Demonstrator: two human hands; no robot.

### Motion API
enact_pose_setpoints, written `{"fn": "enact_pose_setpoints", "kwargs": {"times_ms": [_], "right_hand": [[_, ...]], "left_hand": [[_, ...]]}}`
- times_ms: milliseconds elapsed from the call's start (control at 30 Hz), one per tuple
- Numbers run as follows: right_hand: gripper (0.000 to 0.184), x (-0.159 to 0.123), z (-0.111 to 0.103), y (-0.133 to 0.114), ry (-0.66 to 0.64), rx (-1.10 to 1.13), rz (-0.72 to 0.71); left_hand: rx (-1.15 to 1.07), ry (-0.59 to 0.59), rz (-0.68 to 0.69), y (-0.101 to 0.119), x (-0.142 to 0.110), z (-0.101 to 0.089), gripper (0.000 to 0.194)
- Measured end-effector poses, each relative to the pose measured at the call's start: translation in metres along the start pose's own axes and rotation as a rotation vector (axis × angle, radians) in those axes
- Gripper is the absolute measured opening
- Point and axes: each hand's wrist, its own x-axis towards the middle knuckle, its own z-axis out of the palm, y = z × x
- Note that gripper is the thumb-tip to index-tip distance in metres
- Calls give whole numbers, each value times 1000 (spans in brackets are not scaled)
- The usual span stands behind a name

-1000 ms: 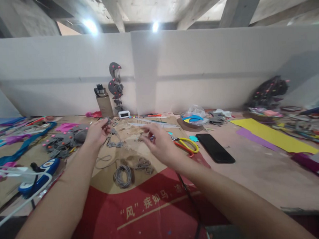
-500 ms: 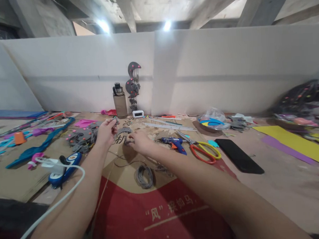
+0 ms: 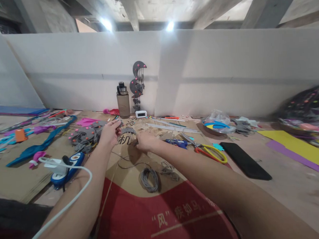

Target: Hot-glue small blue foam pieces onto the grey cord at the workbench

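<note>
My left hand (image 3: 111, 134) is raised over the cardboard, thumb and fingers pinched on a small grey piece (image 3: 120, 123) that is mostly hidden. Fingers closed and pointing down, my right hand (image 3: 146, 141) is low over the cardboard; a dark grey bit shows at its fingertips, too covered to name. Between the hands lies a grey arched piece with hanging strips (image 3: 129, 130). A thin grey cord (image 3: 124, 167) loops below the hands, near a coil of grey cord (image 3: 149, 179) and a smaller loose bundle (image 3: 169, 171).
Scissors (image 3: 214, 153), a blue glue gun (image 3: 179, 143) and a black phone (image 3: 244, 160) lie to the right. Grey pieces with pink dots (image 3: 84, 135) and a blue power strip (image 3: 68, 170) with a white cable are left. Behind stand a bottle (image 3: 123, 104) and a moon-shaped hanging ornament (image 3: 137, 86).
The whole view has shifted a little, so things appear farther right. My right hand has drawn slightly away from my left, covering part of the glue gun. Both hands keep their pinched shape.
</note>
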Motion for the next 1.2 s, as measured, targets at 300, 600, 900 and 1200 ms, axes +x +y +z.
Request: {"fn": "enact_pose_setpoints", "kwargs": {"times_ms": [300, 600, 900, 1200], "right_hand": [[26, 6, 10, -16, 194, -34, -148], [24, 23, 31, -29, 236, -87, -282], [24, -21, 17, -30, 319, 90, -387], [21, -125, 7, 63, 557, 356, -118]], "left_hand": [[35, 4, -10, 5, -1, -2, 12], [75, -22, -22, 4, 3, -3, 7], [111, 27, -46, -1, 4, -6, 4], [104, 42, -78, -1, 9, -8, 5]]}}
